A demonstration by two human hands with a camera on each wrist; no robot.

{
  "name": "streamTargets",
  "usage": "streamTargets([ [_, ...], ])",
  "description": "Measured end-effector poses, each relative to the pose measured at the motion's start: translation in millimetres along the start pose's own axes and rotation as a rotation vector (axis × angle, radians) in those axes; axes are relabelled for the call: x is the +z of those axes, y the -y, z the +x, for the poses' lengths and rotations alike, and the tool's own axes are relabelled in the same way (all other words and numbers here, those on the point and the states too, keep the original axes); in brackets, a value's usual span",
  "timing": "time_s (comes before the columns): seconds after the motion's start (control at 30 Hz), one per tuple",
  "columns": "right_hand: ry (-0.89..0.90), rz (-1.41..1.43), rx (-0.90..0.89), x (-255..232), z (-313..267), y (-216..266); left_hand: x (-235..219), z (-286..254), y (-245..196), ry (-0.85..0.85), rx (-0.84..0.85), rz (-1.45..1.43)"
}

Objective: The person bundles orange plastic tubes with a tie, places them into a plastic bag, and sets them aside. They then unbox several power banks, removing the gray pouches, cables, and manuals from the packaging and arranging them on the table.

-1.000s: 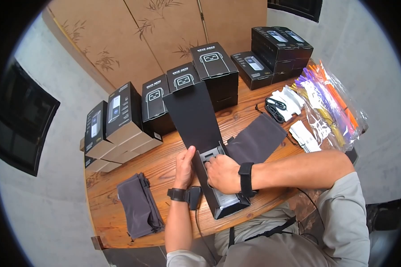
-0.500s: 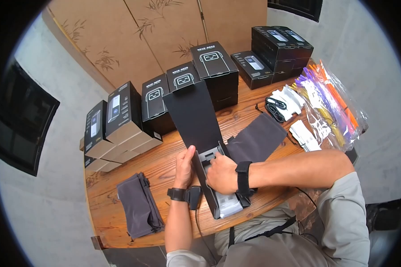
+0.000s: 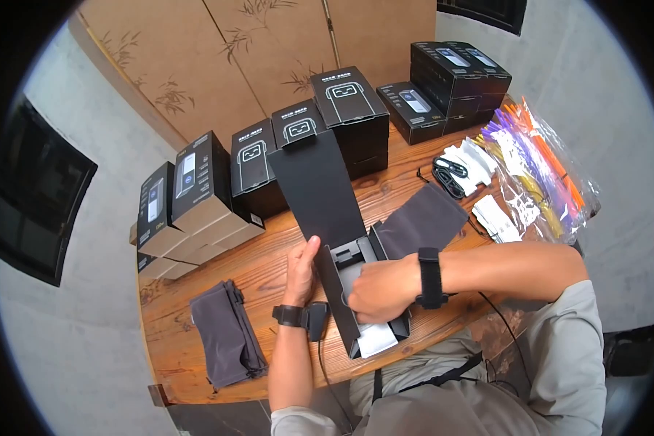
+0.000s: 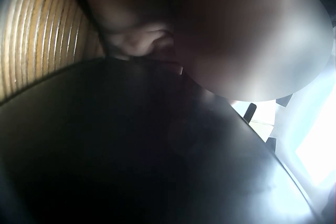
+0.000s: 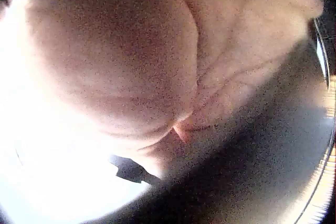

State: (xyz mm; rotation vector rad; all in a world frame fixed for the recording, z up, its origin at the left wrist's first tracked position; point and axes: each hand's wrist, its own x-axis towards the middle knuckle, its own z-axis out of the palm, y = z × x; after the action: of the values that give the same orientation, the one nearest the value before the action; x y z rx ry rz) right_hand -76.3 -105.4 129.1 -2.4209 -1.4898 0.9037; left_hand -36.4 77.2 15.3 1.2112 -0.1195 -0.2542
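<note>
A black carton (image 3: 334, 291) lies lengthwise before me, its long lid (image 3: 320, 192) raised and leaning back. My left hand (image 3: 299, 275) grips the carton's left wall, thumb along the rim. Inside, a grey insert (image 3: 350, 254) with a dark slot shows at the far end. Over the opening, my right hand (image 3: 385, 289) reaches down with bent fingers; their tips are hidden, and I cannot tell what they hold. A white packet (image 3: 378, 339) lies at the near end, partly below that hand. In the left wrist view, the carton's dark wall (image 4: 105, 140) fills the lower part.
Black printed boxes (image 3: 251, 156) stand along the table's back, with another stack (image 3: 458, 80) at back right. Grey cloth pouches lie left (image 3: 227, 334) and right (image 3: 423, 221) of the carton. Farther right are a coiled black cable (image 3: 449, 178), white packets (image 3: 495, 218) and bagged coloured strips (image 3: 538, 174).
My right hand has shifted right and toward the near end of the carton, exposing more of the grey insert. My left hand keeps its grip on the wall.
</note>
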Motion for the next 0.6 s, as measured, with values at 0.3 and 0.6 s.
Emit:
streamTargets([
  [0.3,0.12,0.058,-0.192,10,-26,12,-6,0,0,0.062,-0.037,0.035],
  [0.6,0.076,0.16,-0.245,15,-42,20,-6,2,6,0.017,-0.046,0.107],
])
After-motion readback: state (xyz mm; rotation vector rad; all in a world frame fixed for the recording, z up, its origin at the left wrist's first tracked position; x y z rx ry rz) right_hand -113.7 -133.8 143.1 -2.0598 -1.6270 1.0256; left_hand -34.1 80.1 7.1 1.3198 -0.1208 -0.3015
